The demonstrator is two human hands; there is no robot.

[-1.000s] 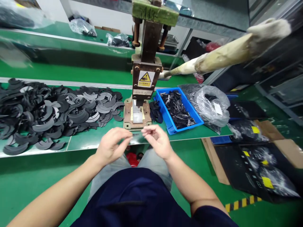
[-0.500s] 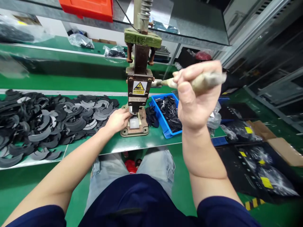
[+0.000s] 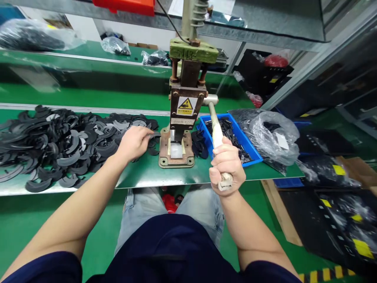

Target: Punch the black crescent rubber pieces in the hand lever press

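A hand-lever press [image 3: 185, 106] with a yellow warning label stands at the middle of the bench. My right hand [image 3: 228, 167] is wrapped round its lever handle [image 3: 217, 131], which is wound in pale tape and slants down towards me. Left of the press base [image 3: 176, 162], my left hand [image 3: 135, 142] has its fingertips closed on a dark curved plastic piece [image 3: 154, 135], partly hidden by the fingers. A pale block [image 3: 176, 151] sits on the base under the ram. Many similar black and grey curved pieces [image 3: 70, 155] lie heaped to the left.
Right of the press, a blue bin [image 3: 250, 155] holds small black parts, and a few dark pieces [image 3: 199, 144] lie between them. A clear plastic bag [image 3: 273, 131] rests beyond the bin. A metal shelf [image 3: 265, 37] with a red-orange bin [image 3: 126, 6] spans above.
My right hand has swung the lever from raised, out to the right, down towards me. My left hand has moved from under the ram to the left, beside the heap. The view has shifted slightly.
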